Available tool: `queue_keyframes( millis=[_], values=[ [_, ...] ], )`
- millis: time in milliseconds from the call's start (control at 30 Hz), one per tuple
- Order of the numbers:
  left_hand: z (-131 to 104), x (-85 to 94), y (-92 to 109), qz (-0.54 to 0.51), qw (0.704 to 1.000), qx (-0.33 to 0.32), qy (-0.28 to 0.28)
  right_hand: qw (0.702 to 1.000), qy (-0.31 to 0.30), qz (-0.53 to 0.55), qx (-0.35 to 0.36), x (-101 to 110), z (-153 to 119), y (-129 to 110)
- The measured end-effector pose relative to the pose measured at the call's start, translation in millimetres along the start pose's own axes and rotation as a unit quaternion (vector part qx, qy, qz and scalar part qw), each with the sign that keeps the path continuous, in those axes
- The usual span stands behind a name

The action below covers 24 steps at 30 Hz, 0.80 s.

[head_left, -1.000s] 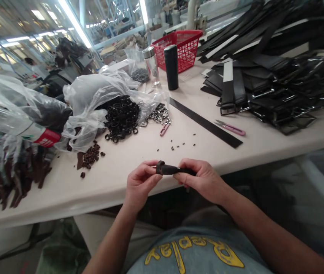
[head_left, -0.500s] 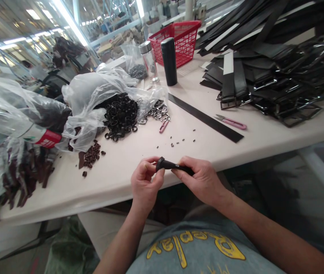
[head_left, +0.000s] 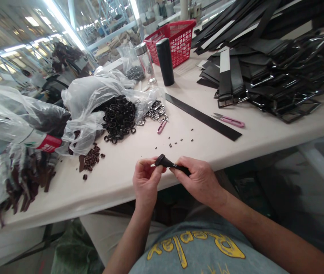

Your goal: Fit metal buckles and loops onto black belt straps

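Between my hands, just over the table's front edge, is a black strap (head_left: 167, 163), squeezed narrow along its middle. A wider black band, which looks like a belt loop, sits around its left end. My left hand (head_left: 145, 177) pinches that end between thumb and fingers. My right hand (head_left: 197, 175) grips the other end, with thumb and fingers closed around it and part of the strap hidden in the palm. A small light slit shows in the strap beside my right thumb. Beyond my hands, several tiny dark metal pieces (head_left: 175, 143) lie scattered on the table (head_left: 133, 163).
A heap of black loops (head_left: 119, 118), metal buckles (head_left: 158, 112) and brown loops (head_left: 92, 159) lie left, near plastic bags (head_left: 84, 91). A long black strip (head_left: 204, 116) and pink thread snips (head_left: 230, 120) lie right. Buckled black belts (head_left: 264, 80), a dark flask (head_left: 164, 62) and a red basket (head_left: 181, 42) stand behind.
The strap's left end has tilted slightly within my left fingers. Both hands keep their hold, and the whole view has shifted a little.
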<state>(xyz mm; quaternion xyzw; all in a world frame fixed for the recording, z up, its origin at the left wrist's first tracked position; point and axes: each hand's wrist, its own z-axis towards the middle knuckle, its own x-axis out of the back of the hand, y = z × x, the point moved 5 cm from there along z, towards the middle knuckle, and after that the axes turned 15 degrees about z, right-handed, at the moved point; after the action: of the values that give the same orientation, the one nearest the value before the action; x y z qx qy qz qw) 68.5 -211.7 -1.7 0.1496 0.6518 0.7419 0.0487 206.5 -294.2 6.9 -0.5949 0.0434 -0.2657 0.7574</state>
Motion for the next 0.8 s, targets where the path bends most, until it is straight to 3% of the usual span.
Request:
queue_keyframes(
  millis=[133,200,400,567,700,800],
  values=[
    [-7,-2.4,6,0.015,0.997,-0.069,0.037,0.998,0.026,0.060,-0.013,-1,-1,2],
    [-8,-4.3,4,-0.015,0.998,-0.055,0.031,0.997,0.033,0.076,-0.012,-1,-2,4],
    [-1,-9.1,-11,-0.172,0.973,0.152,-0.033,0.999,0.034,0.040,0.013,-1,-6,6],
    [-7,-18.9,-18,-0.205,0.943,0.249,-0.080,0.998,0.036,-0.026,0.045,-2,-7,5],
    [-8,-17.3,-20,-0.165,0.958,0.216,-0.094,0.993,0.027,-0.077,0.082,-5,-6,-1],
    [-1,-4.9,-18,-0.082,0.981,0.142,-0.100,0.999,-0.003,-0.030,0.023,-2,-5,3]
  ],
)
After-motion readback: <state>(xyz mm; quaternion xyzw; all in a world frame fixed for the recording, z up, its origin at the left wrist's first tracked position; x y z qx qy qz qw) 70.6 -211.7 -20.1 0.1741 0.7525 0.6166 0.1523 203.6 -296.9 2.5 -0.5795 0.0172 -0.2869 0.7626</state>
